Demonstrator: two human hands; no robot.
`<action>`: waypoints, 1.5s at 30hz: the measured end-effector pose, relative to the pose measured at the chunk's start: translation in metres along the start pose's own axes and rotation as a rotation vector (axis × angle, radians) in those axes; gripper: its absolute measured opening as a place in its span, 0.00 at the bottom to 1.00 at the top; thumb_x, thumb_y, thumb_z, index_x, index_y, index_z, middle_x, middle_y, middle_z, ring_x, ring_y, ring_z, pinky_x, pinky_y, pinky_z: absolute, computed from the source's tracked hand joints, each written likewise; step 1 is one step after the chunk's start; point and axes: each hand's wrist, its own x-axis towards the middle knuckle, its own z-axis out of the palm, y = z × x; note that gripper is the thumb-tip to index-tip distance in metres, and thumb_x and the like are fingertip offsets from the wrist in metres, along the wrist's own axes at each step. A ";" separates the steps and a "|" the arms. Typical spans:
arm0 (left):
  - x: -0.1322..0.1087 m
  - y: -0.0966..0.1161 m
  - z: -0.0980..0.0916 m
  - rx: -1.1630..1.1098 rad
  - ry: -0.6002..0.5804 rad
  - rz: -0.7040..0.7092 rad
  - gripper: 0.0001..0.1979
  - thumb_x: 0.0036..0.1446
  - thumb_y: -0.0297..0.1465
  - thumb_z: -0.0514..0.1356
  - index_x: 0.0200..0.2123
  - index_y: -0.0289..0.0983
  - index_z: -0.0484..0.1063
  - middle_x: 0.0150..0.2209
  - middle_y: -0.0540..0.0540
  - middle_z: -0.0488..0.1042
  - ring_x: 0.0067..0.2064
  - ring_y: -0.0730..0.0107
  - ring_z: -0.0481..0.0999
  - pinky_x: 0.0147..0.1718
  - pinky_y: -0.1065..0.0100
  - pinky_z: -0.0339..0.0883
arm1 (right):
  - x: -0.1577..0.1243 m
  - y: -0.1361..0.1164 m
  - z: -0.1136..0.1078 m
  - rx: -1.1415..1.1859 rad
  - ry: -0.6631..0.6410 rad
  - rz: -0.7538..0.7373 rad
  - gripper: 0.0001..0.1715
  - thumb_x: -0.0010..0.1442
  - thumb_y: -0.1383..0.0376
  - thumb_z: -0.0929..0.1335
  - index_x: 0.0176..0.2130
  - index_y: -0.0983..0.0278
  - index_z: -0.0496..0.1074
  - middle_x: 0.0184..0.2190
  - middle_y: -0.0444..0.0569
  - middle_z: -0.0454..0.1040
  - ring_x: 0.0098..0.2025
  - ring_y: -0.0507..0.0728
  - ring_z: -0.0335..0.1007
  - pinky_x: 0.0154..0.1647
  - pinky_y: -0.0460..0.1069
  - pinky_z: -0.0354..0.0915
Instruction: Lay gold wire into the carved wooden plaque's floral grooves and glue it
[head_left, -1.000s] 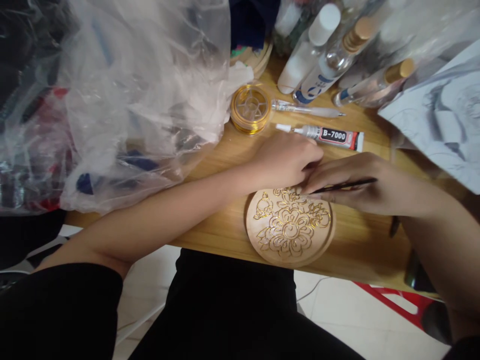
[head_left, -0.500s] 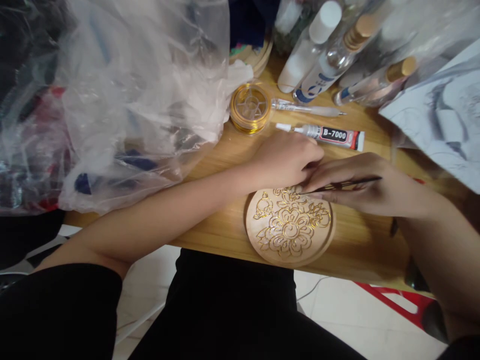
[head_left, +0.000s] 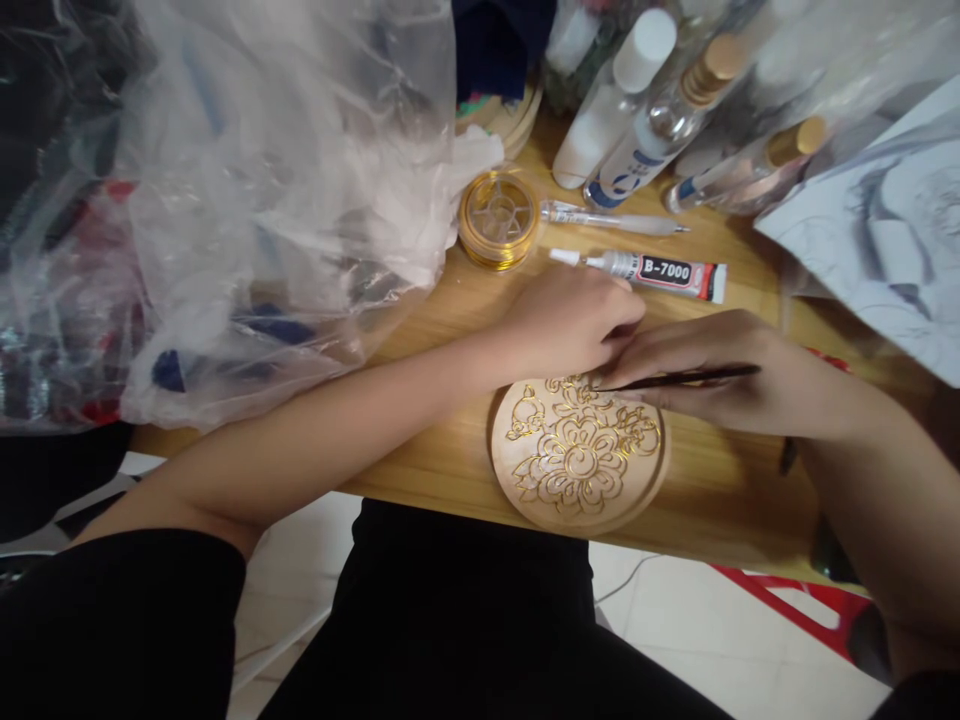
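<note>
A round wooden disc [head_left: 547,500] lies near the table's front edge, with a flower pattern outlined in gold wire on its face. My left hand [head_left: 574,315] rests at the disc's far edge, its fingers curled downward; whatever they grip is hidden. My right hand [head_left: 697,360] is closed around dark, slim tweezers [head_left: 697,376], whose tips point left to the upper part of the pattern. The fingertips of both hands nearly meet there.
Beyond my hands lie a B-7000 glue tube [head_left: 664,272], a pen [head_left: 615,217] and a spool of gold wire [head_left: 498,220]. Bottles [head_left: 637,150] stand at the back. A plastic bag [head_left: 300,200] covers the left; printed paper [head_left: 885,230] is on the right.
The tweezers have turned slightly in my right hand, with their rear end a little lower. My left hand and the disc stay almost where they were.
</note>
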 end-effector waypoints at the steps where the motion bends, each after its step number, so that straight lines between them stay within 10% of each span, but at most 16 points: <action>1: 0.000 0.000 0.000 -0.004 -0.001 -0.001 0.07 0.54 0.28 0.57 0.26 0.36 0.74 0.27 0.47 0.73 0.30 0.70 0.70 0.27 0.67 0.54 | 0.000 0.000 0.000 -0.010 -0.001 -0.015 0.09 0.62 0.62 0.67 0.40 0.62 0.77 0.37 0.47 0.80 0.40 0.54 0.78 0.40 0.46 0.72; 16: 0.000 -0.001 0.000 -0.019 -0.009 -0.002 0.05 0.51 0.25 0.58 0.26 0.36 0.73 0.27 0.49 0.74 0.30 0.71 0.70 0.27 0.67 0.52 | 0.004 -0.003 -0.007 -0.095 -0.100 -0.106 0.10 0.65 0.66 0.64 0.41 0.65 0.75 0.39 0.50 0.80 0.43 0.53 0.76 0.45 0.47 0.69; 45: -0.001 -0.002 0.005 -0.010 0.056 0.034 0.08 0.54 0.29 0.60 0.23 0.36 0.72 0.25 0.50 0.73 0.29 0.72 0.70 0.27 0.67 0.52 | -0.016 0.002 0.028 0.148 0.262 0.050 0.08 0.58 0.70 0.70 0.40 0.62 0.76 0.36 0.48 0.79 0.40 0.52 0.77 0.41 0.46 0.72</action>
